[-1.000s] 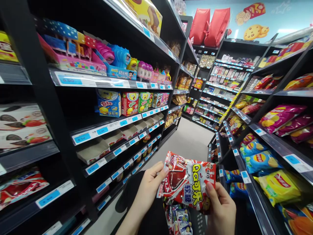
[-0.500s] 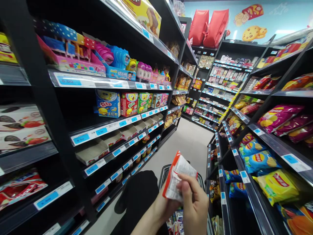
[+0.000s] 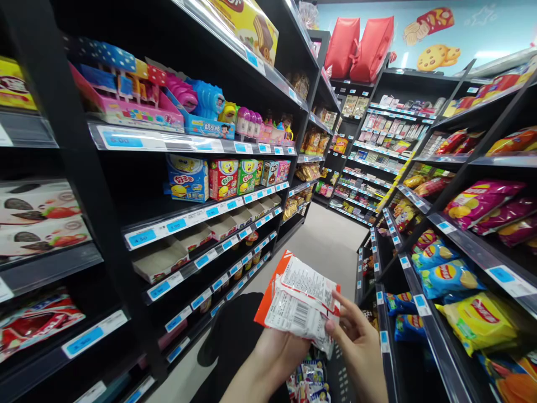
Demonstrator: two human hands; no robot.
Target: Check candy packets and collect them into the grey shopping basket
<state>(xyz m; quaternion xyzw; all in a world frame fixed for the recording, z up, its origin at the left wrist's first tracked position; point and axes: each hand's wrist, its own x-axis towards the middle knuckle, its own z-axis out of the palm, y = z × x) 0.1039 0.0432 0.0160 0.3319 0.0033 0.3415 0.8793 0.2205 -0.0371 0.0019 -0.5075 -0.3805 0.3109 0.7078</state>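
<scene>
A white and orange-red snack packet (image 3: 302, 302) is held in front of me, its printed back with a barcode facing up. My left hand (image 3: 281, 347) supports it from beneath, and most of that hand's fingers are hidden under the packet. At the packet's right edge, my right hand (image 3: 361, 341) has its thumb and fingers closed on the wrapper. Below both hands is a dark shopping basket (image 3: 342, 378), partly covered by my arms. Several small packets (image 3: 310, 380) with blue, white and red wrappers lie in it.
Dark shelves line both sides of a narrow aisle (image 3: 323, 235). Boxed snacks (image 3: 188, 178) stand on the left, chip bags (image 3: 478, 322) on the right. Red bags (image 3: 371, 47) sit atop the back shelving. My dark-clothed leg (image 3: 235, 336) is beside the basket.
The packet has turned and flattened, so its printed back and barcode show fully. My right hand has moved right, from over the packet's face to its right edge.
</scene>
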